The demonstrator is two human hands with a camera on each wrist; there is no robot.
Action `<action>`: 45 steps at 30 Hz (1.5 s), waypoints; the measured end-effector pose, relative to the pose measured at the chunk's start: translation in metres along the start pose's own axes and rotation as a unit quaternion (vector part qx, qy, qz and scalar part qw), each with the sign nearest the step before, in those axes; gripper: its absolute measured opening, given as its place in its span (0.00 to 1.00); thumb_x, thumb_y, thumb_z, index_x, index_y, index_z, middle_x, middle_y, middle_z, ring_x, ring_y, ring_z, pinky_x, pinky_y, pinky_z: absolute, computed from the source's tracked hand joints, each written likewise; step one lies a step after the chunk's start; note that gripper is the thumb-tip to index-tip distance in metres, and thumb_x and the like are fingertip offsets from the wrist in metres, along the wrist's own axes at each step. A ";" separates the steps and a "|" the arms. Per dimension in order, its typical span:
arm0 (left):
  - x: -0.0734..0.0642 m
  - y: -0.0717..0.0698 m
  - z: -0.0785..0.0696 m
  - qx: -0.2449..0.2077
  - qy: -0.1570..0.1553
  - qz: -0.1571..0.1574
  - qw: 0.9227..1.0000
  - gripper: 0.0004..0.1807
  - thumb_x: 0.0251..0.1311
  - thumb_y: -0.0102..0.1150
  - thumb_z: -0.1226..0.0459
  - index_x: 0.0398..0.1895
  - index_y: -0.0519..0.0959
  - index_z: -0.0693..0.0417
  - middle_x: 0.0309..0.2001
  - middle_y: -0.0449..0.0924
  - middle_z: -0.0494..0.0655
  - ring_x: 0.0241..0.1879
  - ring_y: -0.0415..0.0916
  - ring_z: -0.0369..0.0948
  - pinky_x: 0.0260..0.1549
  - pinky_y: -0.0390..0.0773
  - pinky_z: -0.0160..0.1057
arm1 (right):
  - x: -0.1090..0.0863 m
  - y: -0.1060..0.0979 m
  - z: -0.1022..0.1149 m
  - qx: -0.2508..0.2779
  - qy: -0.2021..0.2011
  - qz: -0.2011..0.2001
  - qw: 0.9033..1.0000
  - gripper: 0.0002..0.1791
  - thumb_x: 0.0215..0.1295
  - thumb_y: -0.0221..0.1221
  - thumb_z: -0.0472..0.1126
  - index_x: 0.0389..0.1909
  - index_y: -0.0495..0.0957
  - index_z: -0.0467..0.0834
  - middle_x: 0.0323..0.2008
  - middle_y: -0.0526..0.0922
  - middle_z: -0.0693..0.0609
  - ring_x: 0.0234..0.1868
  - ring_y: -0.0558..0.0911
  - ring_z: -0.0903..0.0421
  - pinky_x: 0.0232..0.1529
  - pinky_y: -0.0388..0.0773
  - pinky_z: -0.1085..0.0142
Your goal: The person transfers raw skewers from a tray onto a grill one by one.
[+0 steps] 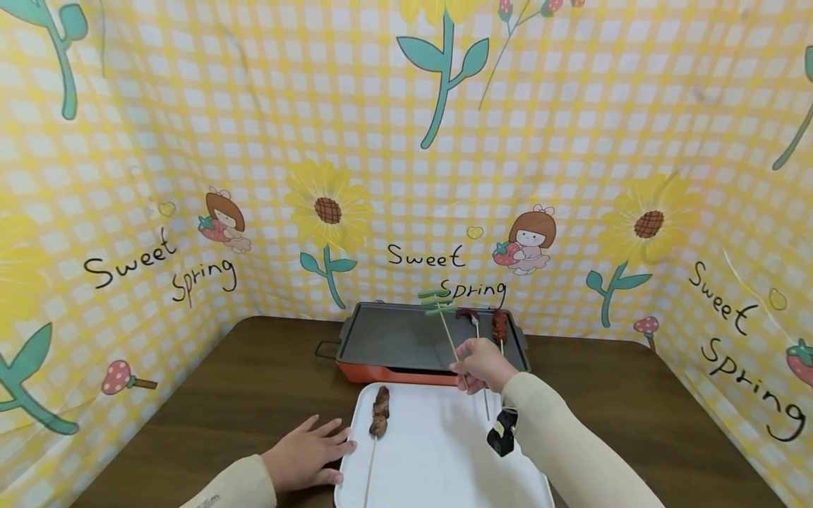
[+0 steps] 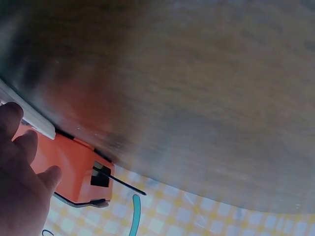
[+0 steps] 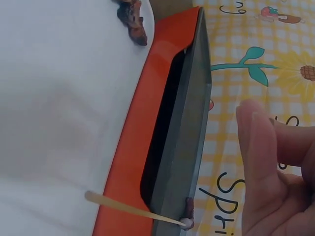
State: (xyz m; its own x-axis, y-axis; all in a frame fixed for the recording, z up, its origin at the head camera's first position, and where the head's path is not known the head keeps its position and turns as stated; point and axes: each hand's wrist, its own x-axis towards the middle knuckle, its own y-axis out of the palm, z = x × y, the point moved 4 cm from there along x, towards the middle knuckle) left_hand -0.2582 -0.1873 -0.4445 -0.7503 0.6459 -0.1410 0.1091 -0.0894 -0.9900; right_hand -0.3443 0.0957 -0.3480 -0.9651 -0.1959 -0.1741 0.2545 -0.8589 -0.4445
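Note:
My right hand (image 1: 484, 363) pinches the stick of a skewer with green, long-cut vegetable pieces (image 1: 438, 305), raised over the electric griddle (image 1: 387, 339). In the right wrist view the thumb and index finger (image 3: 258, 142) meet at their tips; the green pieces fall outside that view. My left hand (image 1: 308, 451) lies with fingers spread at the left edge of a white tray (image 1: 438, 451), fingertips at its rim. On the tray is a skewer of browned meat (image 1: 380, 413). A skewer with a dark, curled piece (image 1: 468, 315) and one with red pieces (image 1: 500, 326) lie on the griddle's right side.
The griddle has an orange-red body (image 3: 142, 108) and a wire handle (image 1: 327, 349) sticking out left. It stands on the brown wooden table (image 1: 273, 374), behind the tray. A yellow checked cloth (image 1: 381, 141) encloses the back and sides. A black device (image 1: 503, 432) hangs below my right wrist.

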 end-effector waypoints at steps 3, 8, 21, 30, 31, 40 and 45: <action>0.001 0.002 0.001 0.000 -0.003 0.000 1.000 0.31 0.63 0.47 0.40 0.64 0.74 0.43 0.64 0.71 0.45 0.67 0.61 0.50 0.57 0.61 0.62 | 0.003 0.001 -0.003 -0.002 0.004 -0.005 1.000 0.17 0.65 0.58 0.30 0.53 0.70 0.29 0.19 0.80 0.45 0.14 0.76 0.57 0.17 0.75 0.67; 0.001 0.005 0.000 -0.009 -0.008 0.000 1.000 0.31 0.62 0.47 0.40 0.64 0.74 0.42 0.64 0.71 0.44 0.68 0.60 0.50 0.57 0.61 0.63 | 0.008 0.002 -0.007 0.006 0.007 -0.013 1.000 0.19 0.65 0.58 0.30 0.54 0.69 0.28 0.21 0.81 0.42 0.15 0.76 0.58 0.18 0.76 0.67; -0.002 0.000 0.002 0.009 0.000 -0.017 1.000 0.31 0.64 0.45 0.40 0.64 0.74 0.43 0.64 0.71 0.46 0.67 0.62 0.50 0.58 0.61 0.61 | 0.018 -0.002 -0.001 -0.001 0.011 -0.024 1.000 0.19 0.65 0.58 0.31 0.54 0.70 0.28 0.21 0.80 0.45 0.16 0.77 0.57 0.21 0.79 0.65; 0.001 0.004 0.002 0.006 0.004 -0.004 1.000 0.31 0.64 0.43 0.39 0.65 0.73 0.42 0.64 0.70 0.45 0.67 0.62 0.52 0.58 0.61 0.61 | 0.020 0.012 -0.008 -0.012 0.018 -0.025 0.999 0.18 0.64 0.59 0.30 0.53 0.71 0.27 0.22 0.81 0.43 0.15 0.78 0.57 0.20 0.78 0.65; 0.001 0.004 0.002 0.005 0.003 -0.001 1.000 0.31 0.64 0.43 0.39 0.65 0.73 0.42 0.65 0.70 0.45 0.67 0.61 0.51 0.58 0.61 0.61 | 0.020 0.013 -0.009 -0.016 0.021 -0.024 0.999 0.18 0.64 0.59 0.30 0.53 0.71 0.27 0.22 0.81 0.43 0.15 0.78 0.57 0.20 0.78 0.65; 0.000 0.004 0.002 0.006 -0.002 0.004 1.000 0.32 0.64 0.42 0.38 0.65 0.72 0.41 0.65 0.69 0.44 0.68 0.61 0.50 0.59 0.60 0.60 | 0.020 0.016 -0.013 -0.025 0.023 -0.022 0.999 0.18 0.64 0.59 0.29 0.52 0.70 0.25 0.18 0.80 0.45 0.14 0.77 0.58 0.20 0.78 0.65; 0.001 0.002 0.001 0.014 -0.003 0.003 1.000 0.31 0.64 0.44 0.39 0.65 0.73 0.42 0.65 0.70 0.44 0.67 0.61 0.50 0.59 0.61 0.60 | 0.021 0.017 -0.013 -0.037 0.024 -0.019 0.999 0.12 0.63 0.59 0.28 0.46 0.73 0.28 0.17 0.79 0.46 0.14 0.77 0.58 0.20 0.78 0.66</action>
State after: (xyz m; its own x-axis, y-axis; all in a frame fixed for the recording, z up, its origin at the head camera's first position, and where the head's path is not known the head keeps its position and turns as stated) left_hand -0.2596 -0.1878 -0.4462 -0.7536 0.6409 -0.1464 0.0954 -0.1137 -0.9889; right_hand -0.3590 0.0830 -0.3711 -0.9705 -0.1390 -0.1971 0.2232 -0.8272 -0.5157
